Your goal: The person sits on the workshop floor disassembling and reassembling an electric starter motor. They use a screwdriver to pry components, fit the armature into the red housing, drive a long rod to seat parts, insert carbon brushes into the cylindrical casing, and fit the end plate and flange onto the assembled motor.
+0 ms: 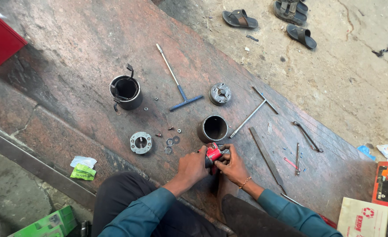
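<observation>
Both my hands close around a small red and grey motor part (pixel 213 153) low over the reddish stone slab (pixel 84 52). My left hand (pixel 193 166) grips its left side and my right hand (pixel 231 163) grips its right side, fingers wrapped over it. Just beyond the part stands an open metal cylinder (pixel 213 128). Small washers and screws (pixel 172 141) lie left of my hands, beside a round grey end cap (pixel 141 142).
A black housing with wires (pixel 126 92), a blue-handled T-wrench (pixel 179 87), a second round cap (pixel 220 94), a steel T-wrench (pixel 253 112), a flat file (pixel 267 159) and pliers (pixel 307 136) lie on the slab. Sandals (pixel 240 19) rest on the concrete beyond. Cardboard boxes (pixel 362 217) sit right.
</observation>
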The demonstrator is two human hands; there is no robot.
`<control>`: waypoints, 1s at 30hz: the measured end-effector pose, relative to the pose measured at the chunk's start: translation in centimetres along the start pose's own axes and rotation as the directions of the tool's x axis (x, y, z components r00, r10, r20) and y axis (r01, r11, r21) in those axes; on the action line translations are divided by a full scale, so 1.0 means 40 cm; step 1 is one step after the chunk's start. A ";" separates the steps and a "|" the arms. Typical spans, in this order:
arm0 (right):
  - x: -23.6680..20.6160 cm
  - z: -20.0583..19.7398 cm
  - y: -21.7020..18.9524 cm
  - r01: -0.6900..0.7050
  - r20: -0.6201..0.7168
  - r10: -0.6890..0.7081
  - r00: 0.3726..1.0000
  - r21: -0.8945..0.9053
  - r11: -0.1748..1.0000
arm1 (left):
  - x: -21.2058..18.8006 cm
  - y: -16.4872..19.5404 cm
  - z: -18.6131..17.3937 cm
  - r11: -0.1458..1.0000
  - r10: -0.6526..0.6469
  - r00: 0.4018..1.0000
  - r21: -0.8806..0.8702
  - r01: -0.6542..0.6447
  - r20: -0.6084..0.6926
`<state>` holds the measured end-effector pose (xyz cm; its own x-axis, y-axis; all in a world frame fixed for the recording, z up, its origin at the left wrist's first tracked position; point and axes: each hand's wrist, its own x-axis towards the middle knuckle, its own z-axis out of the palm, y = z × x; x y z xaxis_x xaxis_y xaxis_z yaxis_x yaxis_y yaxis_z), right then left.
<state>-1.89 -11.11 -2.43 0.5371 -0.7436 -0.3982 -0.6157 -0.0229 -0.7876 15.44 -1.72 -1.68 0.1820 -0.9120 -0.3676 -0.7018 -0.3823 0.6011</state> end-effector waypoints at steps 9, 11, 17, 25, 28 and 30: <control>-0.009 0.026 0.014 0.020 -0.112 -0.024 0.993 -0.042 0.999 | 0.001 0.001 0.005 1.000 -0.016 1.000 0.002 0.016 0.006; -0.005 0.033 0.029 -0.020 -0.082 0.032 0.996 0.147 0.989 | 0.002 0.002 0.005 1.000 -0.014 1.000 -0.002 0.014 0.003; 0.009 0.037 0.065 -0.074 0.007 0.076 0.997 0.361 0.930 | 0.005 0.005 0.005 1.000 -0.021 1.000 0.014 0.021 0.016; -0.020 0.029 0.025 0.011 -0.053 -0.006 0.999 0.086 0.996 | 0.001 0.008 -0.002 0.999 -0.024 0.999 0.022 0.023 0.029; -0.020 0.027 0.018 0.012 -0.027 -0.005 1.000 0.265 0.964 | 0.002 0.010 -0.001 0.999 -0.035 0.999 0.028 0.034 0.033; -0.014 0.025 0.019 -0.033 -0.006 0.037 0.999 0.325 0.945 | 0.003 0.012 0.001 0.999 -0.039 0.999 0.030 0.038 0.026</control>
<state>-2.07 -10.02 -3.27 0.5102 -0.7479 -0.4246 -0.4122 0.2206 -0.8840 15.10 -1.99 -1.48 0.1909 -0.8922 -0.4092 -0.7146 -0.4121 0.5652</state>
